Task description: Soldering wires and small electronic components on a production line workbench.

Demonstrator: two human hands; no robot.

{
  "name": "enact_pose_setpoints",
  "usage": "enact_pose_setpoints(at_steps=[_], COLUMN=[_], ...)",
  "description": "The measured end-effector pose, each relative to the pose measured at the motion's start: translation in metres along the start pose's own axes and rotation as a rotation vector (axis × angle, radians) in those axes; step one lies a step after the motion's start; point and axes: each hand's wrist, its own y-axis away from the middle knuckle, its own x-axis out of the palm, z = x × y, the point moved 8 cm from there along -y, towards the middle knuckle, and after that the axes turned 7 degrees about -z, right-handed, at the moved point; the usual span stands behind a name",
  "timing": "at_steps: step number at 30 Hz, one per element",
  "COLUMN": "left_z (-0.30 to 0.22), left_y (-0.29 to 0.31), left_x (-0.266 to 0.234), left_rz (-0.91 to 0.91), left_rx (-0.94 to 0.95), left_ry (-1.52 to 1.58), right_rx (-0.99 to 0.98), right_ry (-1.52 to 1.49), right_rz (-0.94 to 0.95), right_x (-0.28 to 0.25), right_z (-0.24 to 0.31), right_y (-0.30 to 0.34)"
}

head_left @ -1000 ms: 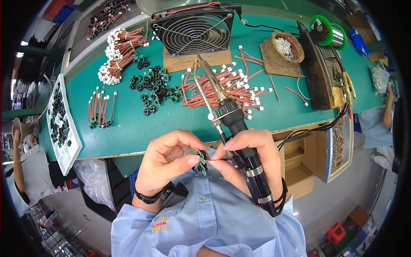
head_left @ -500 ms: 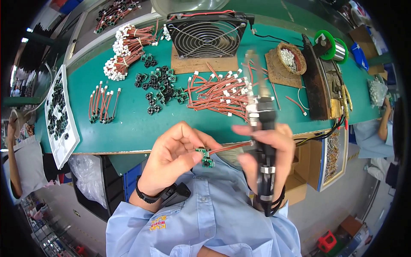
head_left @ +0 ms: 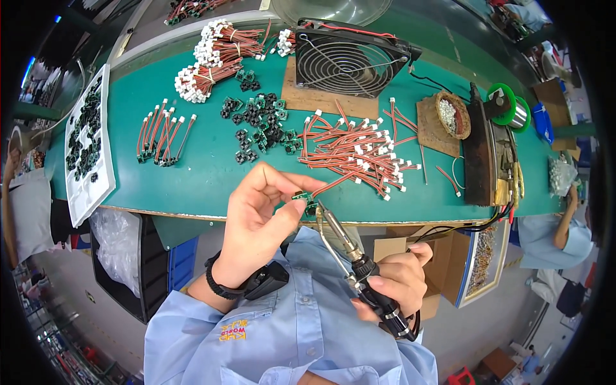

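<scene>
Between thumb and fingers, my left hand (head_left: pixel 263 215) pinches a small green circuit board (head_left: pixel 304 201) just over the table's front edge. A red-and-black wire lead (head_left: pixel 337 183) runs from the board up to the right. My right hand (head_left: pixel 399 282) grips a black soldering iron (head_left: pixel 369 273) with a solder feed tube along its side. The iron's tip is at the board's right edge; whether it touches cannot be made out. Past my hands lie a loose heap of wire leads with white connectors (head_left: pixel 359 151) and a cluster of small boards with black parts (head_left: pixel 260 122).
A black fan (head_left: pixel 350 63) stands on a wooden board at the back. On the right are a bowl of white beads (head_left: pixel 453 115), an iron stand and a green solder spool (head_left: pixel 510 108). A white tray of parts (head_left: pixel 90 151) lies left, near several finished-looking wired boards (head_left: pixel 163 135).
My right hand has turned the soldering iron from upright so its tip points up-left at the board. My left hand has raised the board slightly toward the table. The view has shifted.
</scene>
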Motion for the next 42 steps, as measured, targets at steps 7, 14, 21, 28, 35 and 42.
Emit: enact_pose_setpoints(at_steps=[7,14,21,28,35,42], left_z=[-0.0009,-0.0012,-0.0005,-0.0008,-0.0021,-0.003], left_y=[0.0022,0.0032,0.003,0.0048,0.0045,0.0045], left_x=[0.0007,0.0017,0.0031,0.0033,0.0039,0.0038], left_rz=[-0.023,-0.036,-0.035,-0.013,-0.029,-0.036], left_rx=[0.017,0.011,0.003,0.01,0.023,0.017], left_ry=[-0.029,-0.036,-0.037,-0.109,-0.072,-0.055], right_rx=[-0.012,0.0,0.004,-0.003,-0.008,-0.004], right_ry=[-0.001,-0.005,-0.028,-0.04,-0.043,-0.05], right_rz=[-0.003,0.005,-0.004,-0.007,-0.011,-0.003], right_x=[0.0023,0.0025,0.0018,0.0017,0.0019,0.0017], right_z=[0.0007,-0.0007,-0.0016,-0.0028,-0.0025,-0.0021], right_y=[-0.0007,0.0001,0.0008,0.0014,0.0036,0.0068])
